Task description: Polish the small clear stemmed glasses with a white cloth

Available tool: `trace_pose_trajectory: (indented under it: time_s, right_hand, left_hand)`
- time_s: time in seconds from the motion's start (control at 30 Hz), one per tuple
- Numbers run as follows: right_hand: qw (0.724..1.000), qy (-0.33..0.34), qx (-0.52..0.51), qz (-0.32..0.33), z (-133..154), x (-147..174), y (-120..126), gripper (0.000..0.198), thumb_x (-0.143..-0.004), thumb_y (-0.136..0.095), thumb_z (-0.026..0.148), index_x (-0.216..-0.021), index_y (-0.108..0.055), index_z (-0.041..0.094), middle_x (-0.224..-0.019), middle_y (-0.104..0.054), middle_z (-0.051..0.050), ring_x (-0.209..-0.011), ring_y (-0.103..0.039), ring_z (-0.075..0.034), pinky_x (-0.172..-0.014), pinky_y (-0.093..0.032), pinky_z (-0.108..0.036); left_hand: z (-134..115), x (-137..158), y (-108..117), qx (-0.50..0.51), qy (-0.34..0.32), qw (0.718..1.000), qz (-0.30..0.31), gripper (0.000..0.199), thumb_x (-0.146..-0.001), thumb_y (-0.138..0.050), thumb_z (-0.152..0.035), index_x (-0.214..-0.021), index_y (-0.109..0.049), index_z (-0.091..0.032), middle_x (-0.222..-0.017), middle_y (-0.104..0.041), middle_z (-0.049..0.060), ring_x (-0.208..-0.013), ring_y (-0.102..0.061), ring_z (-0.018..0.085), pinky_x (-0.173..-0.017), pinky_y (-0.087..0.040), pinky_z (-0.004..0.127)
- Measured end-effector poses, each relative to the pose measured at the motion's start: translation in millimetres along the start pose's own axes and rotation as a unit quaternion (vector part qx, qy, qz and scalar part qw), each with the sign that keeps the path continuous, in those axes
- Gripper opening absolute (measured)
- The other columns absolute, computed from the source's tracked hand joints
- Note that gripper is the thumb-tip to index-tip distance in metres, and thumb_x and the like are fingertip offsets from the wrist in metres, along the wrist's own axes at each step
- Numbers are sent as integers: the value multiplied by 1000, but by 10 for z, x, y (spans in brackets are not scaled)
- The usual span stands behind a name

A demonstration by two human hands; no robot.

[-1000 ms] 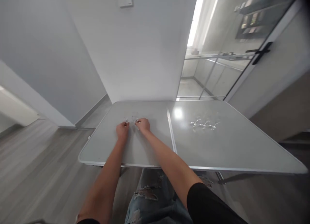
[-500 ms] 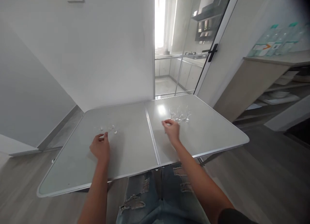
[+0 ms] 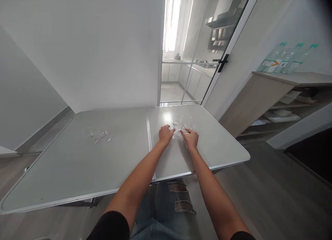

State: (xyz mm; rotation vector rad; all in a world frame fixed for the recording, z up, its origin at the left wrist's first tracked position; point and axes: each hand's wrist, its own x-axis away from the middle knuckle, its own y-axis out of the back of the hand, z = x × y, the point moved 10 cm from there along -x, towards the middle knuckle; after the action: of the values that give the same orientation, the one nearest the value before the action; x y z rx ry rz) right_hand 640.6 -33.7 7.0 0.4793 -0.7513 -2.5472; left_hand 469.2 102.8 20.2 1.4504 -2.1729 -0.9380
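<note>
Small clear stemmed glasses stand in a cluster on the right half of the table. My left hand (image 3: 166,134) is at the cluster's left side, its thumb and fingers closed at the stem of the leftmost glass (image 3: 175,121). Close beside it, my right hand (image 3: 191,138) has its fingers pinched low on a neighbouring glass (image 3: 183,123). The fingers partly hide the stems and feet. Another stemmed glass (image 3: 191,122) stands behind my right hand. Their transparency makes the outlines faint.
Several more clear stemmed glasses (image 3: 96,136) stand on the left half of the folding table (image 3: 124,157). A metal seam (image 3: 148,129) divides the tabletop. Behind are a white wall and a glass door (image 3: 189,80). Plastic bottles (image 3: 281,61) stand on a shelf unit (image 3: 259,91) at right.
My left hand has moved from the glasses on the left half across to the right cluster. My right hand has shifted slightly right, in at the glasses. The view has turned right.
</note>
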Motion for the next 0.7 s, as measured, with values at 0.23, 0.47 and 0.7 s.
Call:
trace_pose_trajectory:
  time_s: [0.23, 0.47, 0.7]
  right_hand:
    - [999, -11, 50, 9, 90, -164, -205, 48, -77, -69, 51, -111, -79, 19, -101, -79, -15, -95, -71, -29, -83, -51, -33]
    - [998, -3, 65, 14, 45, -225, -288, 37, -80, -65, 42, -100, -82, 16, -91, -78, -17, -83, -70, -28, -78, -50, -35]
    - [992, 79, 71, -62, 363, -2, -163, 33, -84, -63, 38, -100, -81, 17, -92, -79, -15, -85, -71, -31, -80, -51, -39]
  left_hand:
    - [-138, -237, -319, 4, -43, 999, -3, 29, -90, -68, -37, -102, -78, -13, -95, -77, 18, -93, -71, 24, -82, -45, 30]
    - [-326, -63, -16, 46, -92, 994, -43, 24, -94, -62, -31, -83, -76, -15, -91, -77, 16, -82, -70, 20, -76, -46, 30]
    - [326, 941, 1418, 224, -82, 943, -230, 22, -95, -57, -37, -91, -74, -24, -83, -75, 5, -64, -68, 16, -64, -55, 31]
